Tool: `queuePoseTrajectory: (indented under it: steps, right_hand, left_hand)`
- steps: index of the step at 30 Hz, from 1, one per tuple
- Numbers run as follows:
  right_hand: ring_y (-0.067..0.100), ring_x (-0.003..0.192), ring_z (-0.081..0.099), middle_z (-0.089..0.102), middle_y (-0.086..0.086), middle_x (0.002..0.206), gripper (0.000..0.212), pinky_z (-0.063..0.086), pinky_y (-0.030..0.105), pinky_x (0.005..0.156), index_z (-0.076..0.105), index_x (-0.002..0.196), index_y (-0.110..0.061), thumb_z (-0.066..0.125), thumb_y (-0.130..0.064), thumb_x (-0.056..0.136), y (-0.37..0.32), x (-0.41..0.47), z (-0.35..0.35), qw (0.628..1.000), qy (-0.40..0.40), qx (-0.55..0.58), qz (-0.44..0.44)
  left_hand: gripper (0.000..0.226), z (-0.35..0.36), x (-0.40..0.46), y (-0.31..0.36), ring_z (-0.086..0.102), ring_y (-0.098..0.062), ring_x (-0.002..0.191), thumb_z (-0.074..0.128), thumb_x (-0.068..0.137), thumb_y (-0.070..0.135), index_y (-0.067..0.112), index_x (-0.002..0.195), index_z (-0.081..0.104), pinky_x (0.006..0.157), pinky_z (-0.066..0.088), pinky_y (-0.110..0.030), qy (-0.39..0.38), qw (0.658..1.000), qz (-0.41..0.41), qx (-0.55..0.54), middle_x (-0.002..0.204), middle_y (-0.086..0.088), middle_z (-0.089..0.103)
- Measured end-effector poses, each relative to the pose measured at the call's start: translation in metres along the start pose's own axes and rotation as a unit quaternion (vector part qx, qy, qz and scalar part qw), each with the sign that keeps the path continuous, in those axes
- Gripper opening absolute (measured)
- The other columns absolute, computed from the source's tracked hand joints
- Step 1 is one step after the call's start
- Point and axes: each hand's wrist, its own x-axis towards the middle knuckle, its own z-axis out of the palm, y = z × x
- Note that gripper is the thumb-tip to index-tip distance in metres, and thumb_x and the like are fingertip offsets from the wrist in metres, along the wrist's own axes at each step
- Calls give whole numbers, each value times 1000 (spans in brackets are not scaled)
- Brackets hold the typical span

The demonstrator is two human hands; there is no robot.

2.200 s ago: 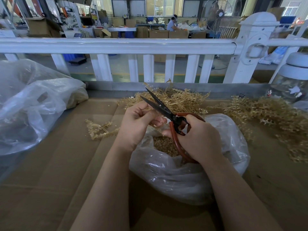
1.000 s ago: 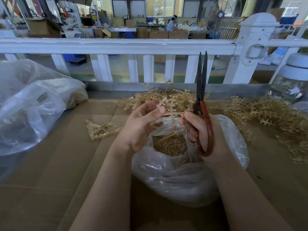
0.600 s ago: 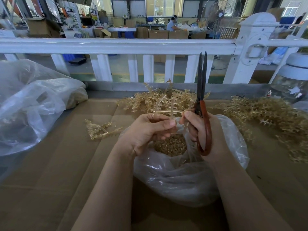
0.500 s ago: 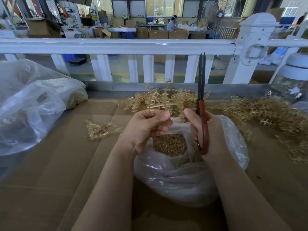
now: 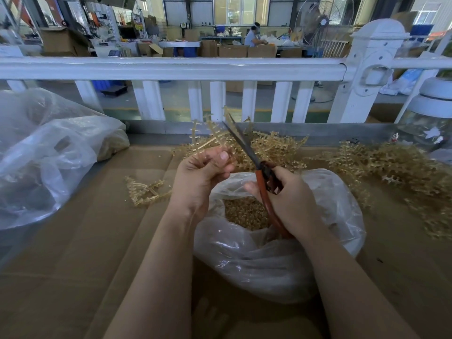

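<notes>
Left grip (image 5: 200, 178) pinches a tan plastic sprue (image 5: 208, 138), held up just above the open bag (image 5: 269, 260) on the surface (image 5: 73, 241). Right grip (image 5: 292, 200) clamped on red-handled scissors (image 5: 245, 146), blades angled toward the sprue.

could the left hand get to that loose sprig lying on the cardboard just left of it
Probably yes: only bare cardboard lies between the left hand and the loose sprig, nothing blocking. But its fingers grip a branched sprig, so it would likely have to drop that first.
</notes>
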Motion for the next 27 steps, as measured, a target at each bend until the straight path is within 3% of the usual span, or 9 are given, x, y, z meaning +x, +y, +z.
queuePoseTrajectory:
  steps: [3,10,13,18,23,27]
  right_hand:
    - [-6,74,59,63,-22,73,45,44,19,60,56,81,-41,59,-83,66,0,-2,1,999,1,-47,-20]
    - [-14,70,50,56,-30,74,42,32,7,59,52,97,-46,61,-79,72,-1,-5,3,992,30,-105,-63]
    - [-13,70,49,55,-28,74,46,34,9,59,56,98,-40,60,-79,73,0,-5,2,989,44,-116,-74]
    - [-4,63,49,51,-23,67,45,37,15,56,55,86,-33,61,-76,74,-3,-6,1,983,71,-144,-94]
    - [9,67,60,63,-14,71,55,53,29,61,61,81,-23,61,-77,73,-2,-6,1,978,86,-171,-83]
    - [10,67,63,67,-11,74,57,56,31,64,64,83,-20,63,-76,74,-1,-6,1,978,81,-169,-89]
  left_hand:
    - [5,-1,0,0,62,-9,61,71,73,13,13,78,74,68,55,-21,-9,1000,15,3,67,0,68]
    - [9,-2,1,-3,58,-9,63,67,81,8,15,74,68,73,51,-23,-41,998,36,34,70,1,62]
    - [2,-3,1,-4,59,-11,66,69,77,10,11,78,68,73,52,-23,-53,997,41,37,75,-2,64]
    - [9,-5,1,-6,59,-13,68,70,77,10,6,84,68,74,53,-24,-50,996,51,46,78,-6,65]
    - [4,-4,1,-6,59,-11,66,71,77,12,16,78,72,75,52,-25,-53,996,54,52,74,1,65]
    - [12,-4,1,-4,60,-8,65,70,77,12,22,71,75,72,53,-20,-61,997,44,33,70,6,67]
